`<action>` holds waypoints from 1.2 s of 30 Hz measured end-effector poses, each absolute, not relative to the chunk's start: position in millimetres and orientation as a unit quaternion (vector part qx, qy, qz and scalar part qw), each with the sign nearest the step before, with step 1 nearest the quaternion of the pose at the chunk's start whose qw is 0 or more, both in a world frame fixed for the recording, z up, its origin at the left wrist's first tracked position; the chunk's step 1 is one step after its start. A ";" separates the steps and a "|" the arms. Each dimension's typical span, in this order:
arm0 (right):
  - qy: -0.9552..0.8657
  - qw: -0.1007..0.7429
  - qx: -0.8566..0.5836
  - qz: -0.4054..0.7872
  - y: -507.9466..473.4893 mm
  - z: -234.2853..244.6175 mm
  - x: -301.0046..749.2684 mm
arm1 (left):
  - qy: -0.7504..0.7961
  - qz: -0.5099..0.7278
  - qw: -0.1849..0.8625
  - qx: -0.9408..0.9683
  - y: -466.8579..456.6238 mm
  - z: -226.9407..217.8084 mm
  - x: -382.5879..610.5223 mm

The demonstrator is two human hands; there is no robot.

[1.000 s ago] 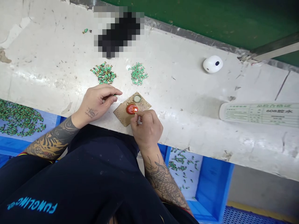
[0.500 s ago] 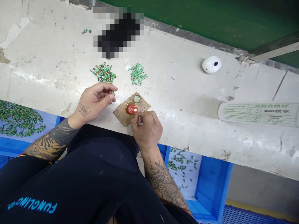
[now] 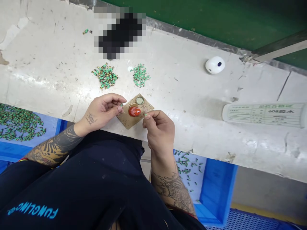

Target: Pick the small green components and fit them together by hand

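Presently, both hands pinching small parts beside a red blob

Centre of frame: brown card lies corner-up on the pale worktop. Glossy red blob sits mid-card, a small round disc just above it.

Left hand, left of the card: thumb and fingertips closed on a small green part by the card's left edge. Right hand, right of the card: thumb and forefinger pinched together, gripping a tiny green piece near the card's right edge; most of it hidden by the fingers. Both clear of the blob.

Above the hands, two heaps: a green-and-dark pile on the left, a lighter green pile near it on the right. White rounded object at upper right; labelled bottle on its side at right edge. Blue bin at lower right, green parts scattered inside.
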State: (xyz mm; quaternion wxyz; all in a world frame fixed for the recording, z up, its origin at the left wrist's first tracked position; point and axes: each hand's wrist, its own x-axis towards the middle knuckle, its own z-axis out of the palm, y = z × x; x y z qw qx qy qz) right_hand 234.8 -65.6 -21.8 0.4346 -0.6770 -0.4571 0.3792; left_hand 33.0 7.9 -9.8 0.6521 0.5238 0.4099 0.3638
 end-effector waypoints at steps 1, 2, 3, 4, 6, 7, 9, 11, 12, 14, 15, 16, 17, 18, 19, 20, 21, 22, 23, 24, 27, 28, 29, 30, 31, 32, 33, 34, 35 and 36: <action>-0.490 0.417 -0.689 0.334 -63.3 -23.7 236.5 | 0.416 0.358 0.644 0.533 6.7 -10.5 33.3; -0.524 0.399 -0.696 0.286 -60.8 -26.0 238.6 | 0.424 0.350 0.629 0.550 5.2 -11.2 33.6; -0.553 0.385 -0.697 0.245 -58.3 -28.8 240.9 | 0.434 0.339 0.607 0.573 3.3 -11.8 34.1; -0.573 0.381 -0.691 0.220 -56.0 -31.9 243.2 | 0.442 0.327 0.579 0.602 1.1 -12.5 34.8; -0.587 0.396 -0.674 0.213 -52.2 -38.5 247.2 | 0.453 0.297 0.518 0.662 -3.6 -14.4 36.4; -0.589 0.406 -0.666 0.214 -51.2 -41.4 248.5 | 0.455 0.282 0.496 0.684 -5.8 -15.7 37.4; -0.603 0.407 -0.659 0.192 -51.0 -45.7 249.8 | 0.456 0.262 0.470 0.708 -9.2 -18.5 39.4; -0.615 0.396 -0.661 0.167 -53.7 -47.3 249.4 | 0.462 0.253 0.456 0.717 -10.8 -20.9 41.2; -0.610 0.400 -0.663 0.170 -55.9 -47.1 248.9 | 0.466 0.252 0.448 0.720 -11.1 -21.6 41.9; -0.574 0.431 -0.665 0.206 -61.6 -45.4 247.7 | 0.469 0.254 0.438 0.723 -11.0 -21.8 43.1; -0.551 0.455 -0.662 0.228 -64.6 -44.1 247.4 | 0.470 0.257 0.438 0.722 -11.0 -21.2 43.5; -0.528 0.478 -0.657 0.248 -67.5 -42.7 247.3 | 0.469 0.259 0.443 0.719 -11.1 -20.2 43.8; -0.507 0.497 -0.654 0.262 -70.3 -41.3 247.5 | 0.469 0.262 0.452 0.712 -11.4 -18.9 44.0; -0.489 0.511 -0.652 0.271 -72.6 -39.9 247.9 | 0.468 0.266 0.466 0.702 -12.0 -17.4 44.2; -0.473 0.523 -0.652 0.278 -74.6 -38.5 248.5 | 0.469 0.271 0.484 0.687 -12.8 -15.7 44.2; -0.455 0.534 -0.652 0.287 -76.1 -37.0 249.3 | 0.469 0.277 0.504 0.671 -13.9 -14.0 44.3; -0.432 0.545 -0.652 0.303 -77.1 -35.4 250.2 | 0.468 0.282 0.524 0.653 -15.3 -12.2 44.3; -0.404 0.556 -0.648 0.330 -77.6 -33.5 251.1 | 0.467 0.286 0.541 0.638 -16.8 -10.5 44.4; -0.373 0.564 -0.639 0.366 -77.6 -31.3 252.0 | 0.465 0.290 0.554 0.627 -18.5 -8.9 44.5; -0.343 0.568 -0.628 0.408 -77.3 -28.7 252.8 | 0.462 0.294 0.563 0.619 -20.3 -7.5 44.5; -0.294 0.553 -0.596 0.503 -75.2 -19.1 254.9 | 0.444 0.314 0.579 0.608 -26.0 -4.5 44.6; -0.293 0.546 -0.590 0.518 -74.6 -15.8 255.3 | 0.436 0.319 0.582 0.608 -28.0 -4.1 44.6; -0.295 0.540 -0.585 0.529 -74.1 -12.6 255.6 | 0.427 0.320 0.584 0.612 -29.9 -3.8 44.6; -0.297 0.535 -0.581 0.536 -73.9 -9.6 255.7 | 0.417 0.314 0.588 0.618 -31.8 -3.8 44.6; -0.300 0.533 -0.576 0.542 -73.9 -6.8 255.6 | 0.407 0.305 0.592 0.625 -33.6 -3.9 44.7; -0.301 0.533 -0.572 0.546 -74.0 -4.4 255.2 | 0.398 0.293 0.599 0.630 -35.3 -4.1 44.8; -0.299 0.536 -0.568 0.549 -74.3 -2.2 254.6 | 0.391 0.284 0.607 0.631 -37.0 -4.3 45.1; -0.295 0.540 -0.563 0.552 -74.5 -0.4 253.7 | 0.385 0.277 0.617 0.627 -38.5 -4.7 45.4; -0.289 0.546 -0.558 0.555 -74.6 1.0 252.7 | 0.382 0.273 0.627 0.622 -39.8 -5.1 45.7; -0.286 0.550 -0.552 0.557 -74.5 1.9 251.8 | 0.380 0.271 0.635 0.615 -40.8 -5.6 45.9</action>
